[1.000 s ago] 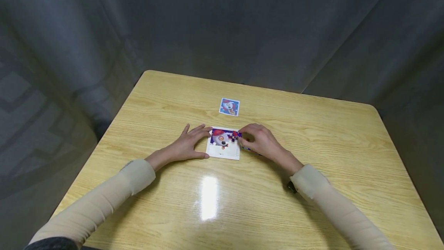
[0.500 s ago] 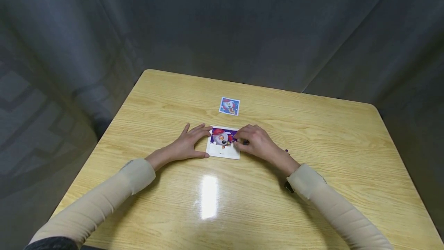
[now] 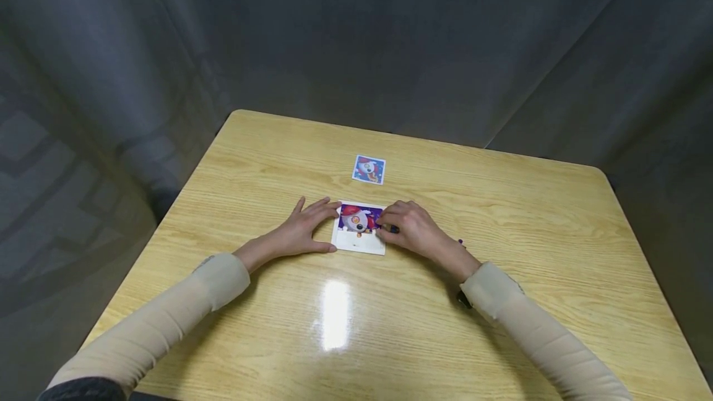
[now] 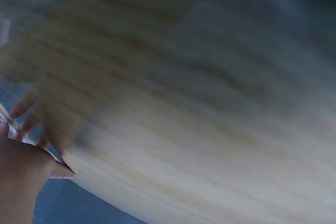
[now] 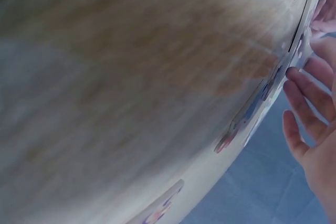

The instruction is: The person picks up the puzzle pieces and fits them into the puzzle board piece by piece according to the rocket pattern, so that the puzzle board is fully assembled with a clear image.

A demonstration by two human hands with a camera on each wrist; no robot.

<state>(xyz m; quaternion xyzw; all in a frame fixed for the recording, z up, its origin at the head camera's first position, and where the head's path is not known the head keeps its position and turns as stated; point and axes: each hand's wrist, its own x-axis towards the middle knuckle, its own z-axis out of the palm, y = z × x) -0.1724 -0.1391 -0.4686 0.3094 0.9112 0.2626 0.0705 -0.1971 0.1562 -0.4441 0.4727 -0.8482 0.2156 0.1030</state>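
A white puzzle tray (image 3: 359,243) lies mid-table in the head view. Its upper half holds joined pieces showing a grey round face, a red cap and a purple background (image 3: 353,218); white base shows below. My left hand (image 3: 298,232) rests at the tray's left side, fingers spread, thumb and forefinger touching its edge. At the right edge, my right hand (image 3: 414,226) pinches a puzzle piece against the assembled part; the fingertips largely hide it. The right wrist view shows that hand (image 5: 317,114) from the side, its other fingers loosely bent.
Beyond the tray lies a small picture card (image 3: 369,169) with a similar face. A loose puzzle piece (image 3: 460,242) shows past the right wrist, and dark pieces (image 3: 394,229) show between the right fingers. Flat colourful pieces (image 5: 226,142) also lie along the tabletop.
My right hand has brought a red and purple piece down and left into the picture's right side, then kept nearly still. The left hand has not moved.
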